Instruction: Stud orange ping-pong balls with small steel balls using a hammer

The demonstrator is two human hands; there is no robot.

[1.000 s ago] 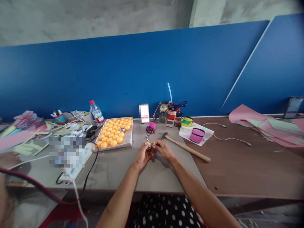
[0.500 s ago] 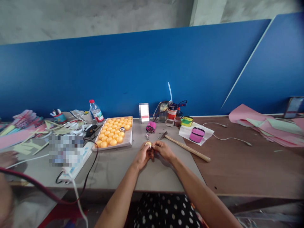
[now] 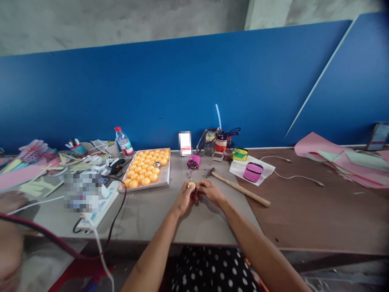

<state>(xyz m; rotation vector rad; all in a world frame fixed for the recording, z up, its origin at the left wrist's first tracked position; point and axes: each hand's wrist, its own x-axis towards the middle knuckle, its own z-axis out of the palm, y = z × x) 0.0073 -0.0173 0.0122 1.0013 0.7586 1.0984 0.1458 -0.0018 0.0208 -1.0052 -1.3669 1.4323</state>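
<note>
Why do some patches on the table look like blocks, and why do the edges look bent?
Head view: even daylight, soft shadows. Two patches are pixelated, one over the power strip, one on a small card. The wide lens bows the blue board, and the corners blur. The hands are sharp.

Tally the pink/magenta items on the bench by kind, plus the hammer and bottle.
Magenta zip pouch on white paper: 1
Magenta round tin tipped on its side: 1
Pink paper sheet piles, far right and far left: 2
Wooden-handled steel hammer: 1
Clear plastic water bottle with red cap: 1
Total: 6
</note>
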